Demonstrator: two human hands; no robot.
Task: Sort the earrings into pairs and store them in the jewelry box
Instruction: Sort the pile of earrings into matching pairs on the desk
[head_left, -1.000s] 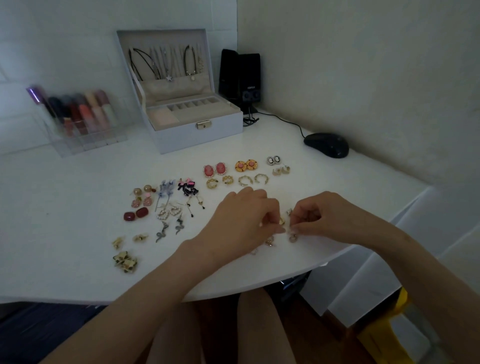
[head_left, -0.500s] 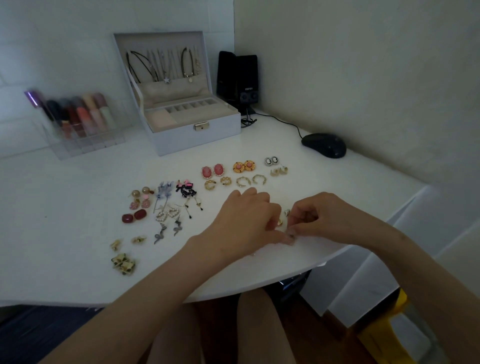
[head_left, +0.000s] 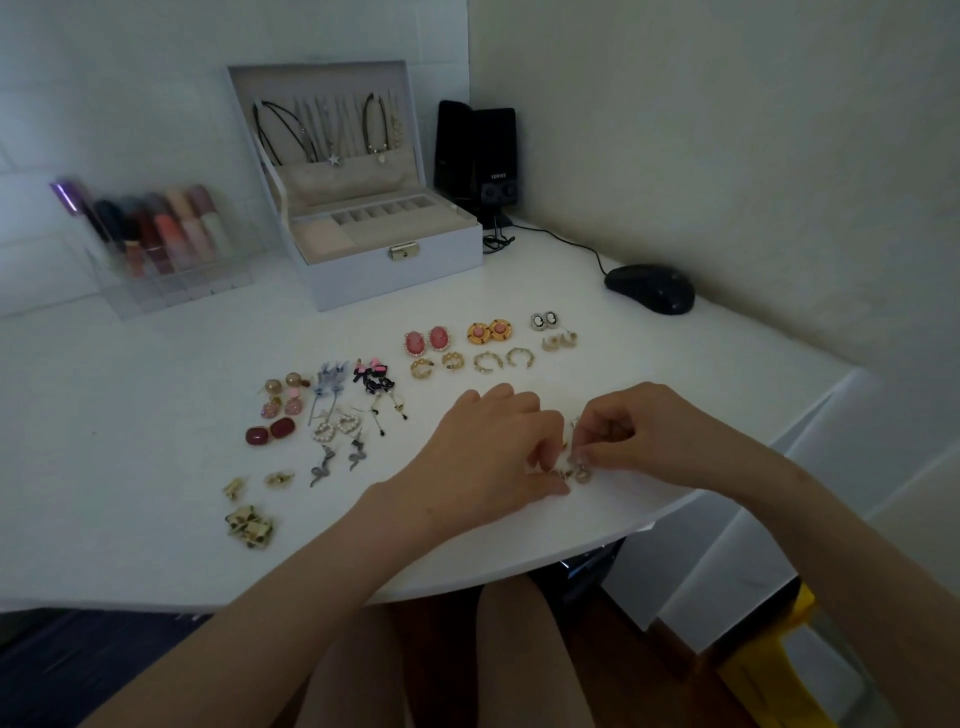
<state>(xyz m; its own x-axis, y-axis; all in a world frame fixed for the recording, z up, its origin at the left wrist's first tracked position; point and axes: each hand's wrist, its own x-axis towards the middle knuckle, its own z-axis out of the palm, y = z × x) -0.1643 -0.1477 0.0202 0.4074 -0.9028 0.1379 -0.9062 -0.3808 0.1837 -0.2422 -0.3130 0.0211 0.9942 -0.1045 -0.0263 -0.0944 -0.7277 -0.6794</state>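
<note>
Head camera shows my left hand (head_left: 488, 447) curled over the loose gold earrings (head_left: 579, 474) near the front edge of the table (head_left: 156, 467) (grip unclear), right hand (head_left: 639, 431) pinching one; I'd match shapes carefully before reaching for the open jewelry box (head_left: 395, 270) far behind.

Bare left hand (head_left: 488, 457), bare right hand (head_left: 644, 431), forearms (head_left: 291, 587) uncovered along their visible length, bare knees (head_left: 514, 649)
</note>
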